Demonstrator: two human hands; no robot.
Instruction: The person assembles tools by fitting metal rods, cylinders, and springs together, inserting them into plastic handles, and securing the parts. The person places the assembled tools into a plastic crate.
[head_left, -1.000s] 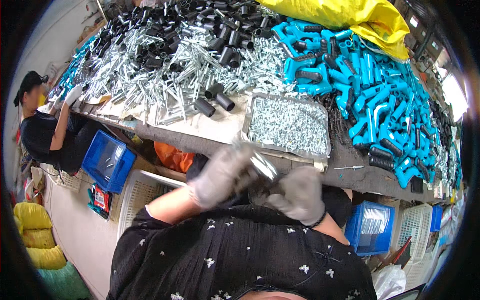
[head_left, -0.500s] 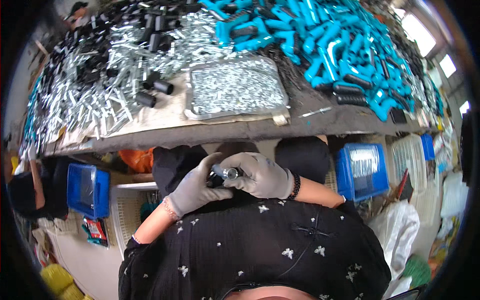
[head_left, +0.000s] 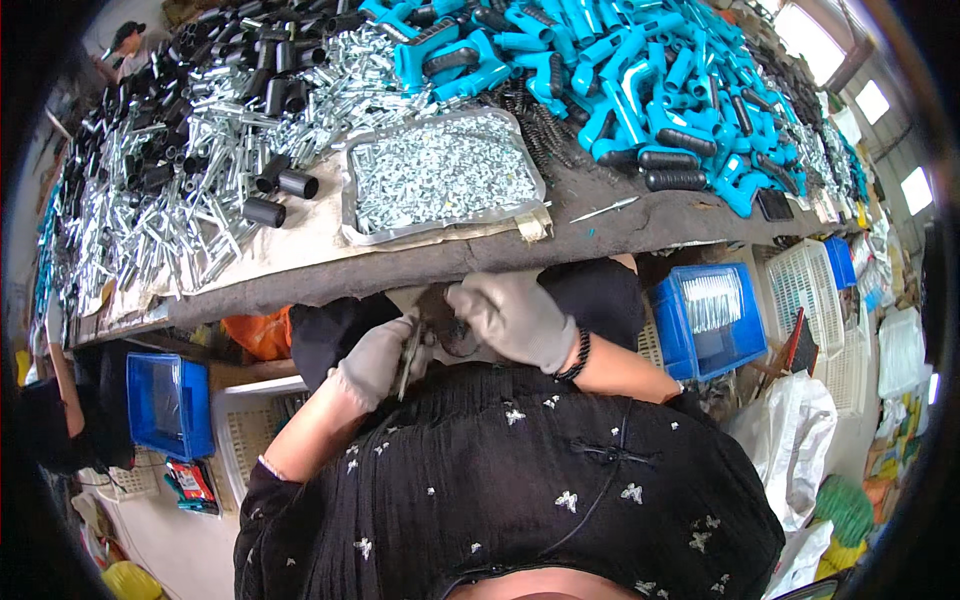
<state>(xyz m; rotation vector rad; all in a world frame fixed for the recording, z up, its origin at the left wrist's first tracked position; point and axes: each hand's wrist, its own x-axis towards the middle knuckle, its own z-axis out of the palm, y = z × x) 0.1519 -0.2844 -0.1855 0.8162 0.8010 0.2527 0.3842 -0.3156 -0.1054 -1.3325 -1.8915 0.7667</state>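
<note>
Both my hands wear pale grey gloves and are over my lap, just below the table's near edge. My left hand [head_left: 378, 358] is closed around a slim metal piece [head_left: 408, 362] that stands on end between thumb and fingers; its exact kind is unclear. To its right, a little higher, my right hand [head_left: 512, 322] has its fingers curled in, back upward. Whatever it may hold is hidden. Ahead on the table, a clear tray [head_left: 368, 238] is full of small shiny metal parts. Left of it lie loose metal tubes [head_left: 205, 215] and black cylindrical sleeves [head_left: 298, 183].
Teal tool housings with black grips [head_left: 630, 100] are heaped at the right of the table, behind a pointed metal tool [head_left: 605, 209]. Blue bins [head_left: 735, 352] flank me. Black springs [head_left: 545, 135] lie beside the tray. Another person's arm [head_left: 62, 370] shows at far left.
My hands were together on a round-ended metal part; they have since parted. The right hand moved up toward the table edge, while the left tilted the slim metal piece upright. The view shifted slightly.
</note>
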